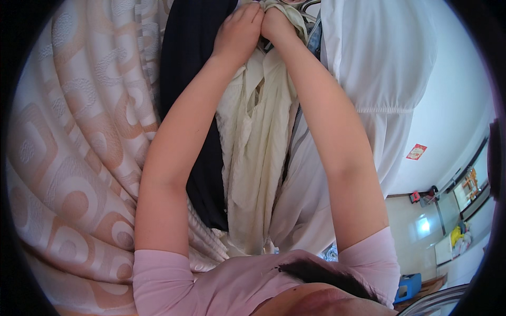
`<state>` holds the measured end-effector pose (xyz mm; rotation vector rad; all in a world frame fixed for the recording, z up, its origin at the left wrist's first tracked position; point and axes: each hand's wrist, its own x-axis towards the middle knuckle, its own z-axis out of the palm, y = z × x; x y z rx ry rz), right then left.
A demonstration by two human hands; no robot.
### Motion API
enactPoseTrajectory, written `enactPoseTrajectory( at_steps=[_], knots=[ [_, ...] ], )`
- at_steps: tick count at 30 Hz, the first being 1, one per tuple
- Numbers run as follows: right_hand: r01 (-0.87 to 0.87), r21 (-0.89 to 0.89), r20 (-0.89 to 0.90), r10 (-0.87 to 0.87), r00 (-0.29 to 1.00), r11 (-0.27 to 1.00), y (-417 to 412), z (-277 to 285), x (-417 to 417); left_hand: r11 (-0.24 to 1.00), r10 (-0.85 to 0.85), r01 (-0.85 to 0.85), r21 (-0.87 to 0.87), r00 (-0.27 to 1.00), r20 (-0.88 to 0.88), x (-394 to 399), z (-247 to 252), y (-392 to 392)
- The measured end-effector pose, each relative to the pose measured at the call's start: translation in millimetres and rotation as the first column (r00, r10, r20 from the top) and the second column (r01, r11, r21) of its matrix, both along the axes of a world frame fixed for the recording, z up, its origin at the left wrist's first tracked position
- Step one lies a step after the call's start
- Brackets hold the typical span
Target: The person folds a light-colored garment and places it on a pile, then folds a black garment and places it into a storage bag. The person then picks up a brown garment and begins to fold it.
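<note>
A cream blouse [257,130] with a textured trim hangs in front of me, its front slit parted below the neckline. At its top, my left hand [240,33] lies with the fingers close together and bent, their tips out of sight. Against it, my right hand [275,24] is curled in bunched pale green cloth [294,15], which may belong to the same blouse. Whatever lies under the fingers is hidden. Dark clothing [193,67] hangs to the left of the blouse, and a white garment [379,55] with a gathered band hangs to the right.
A patterned curtain [79,150] falls in folds along the left. Denim cloth [315,37] and a zipper [297,134] show among the hanging clothes. At right are a white wall with a red paper [416,151], a blue plastic stool [409,287] and a glossy floor [411,221].
</note>
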<state>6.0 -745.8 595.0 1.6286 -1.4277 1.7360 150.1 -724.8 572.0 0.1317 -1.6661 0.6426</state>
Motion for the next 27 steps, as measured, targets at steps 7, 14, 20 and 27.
enactPoseTrajectory(
  at_steps=[7, 14, 20, 27],
  knots=[
    [-0.026, 0.055, 0.296, 0.008, 0.955, 0.998, 48.8, 34.9, 42.1, 0.888, 0.372, -0.408, 0.212, 0.909, 0.190, -15.4, 29.9, 0.2],
    [0.529, -0.087, -0.229, -0.533, 0.814, 0.844, 68.7, 15.8, 50.4, 0.854, 0.443, -0.504, 0.127, 0.833, 0.332, -13.9, -7.5, 2.6],
    [0.607, 0.085, -0.526, -0.482, 0.701, 0.790, 62.6, -65.9, 32.4, 0.978, 0.101, -0.127, 0.165, 0.982, 0.157, -11.7, -79.5, 27.9],
    [0.373, -0.186, -0.294, -0.414, 0.862, 0.909, 172.6, -153.9, 81.0, 0.769, -0.416, 0.239, 0.593, 0.892, 0.179, 4.5, -158.7, 60.6]
  ],
)
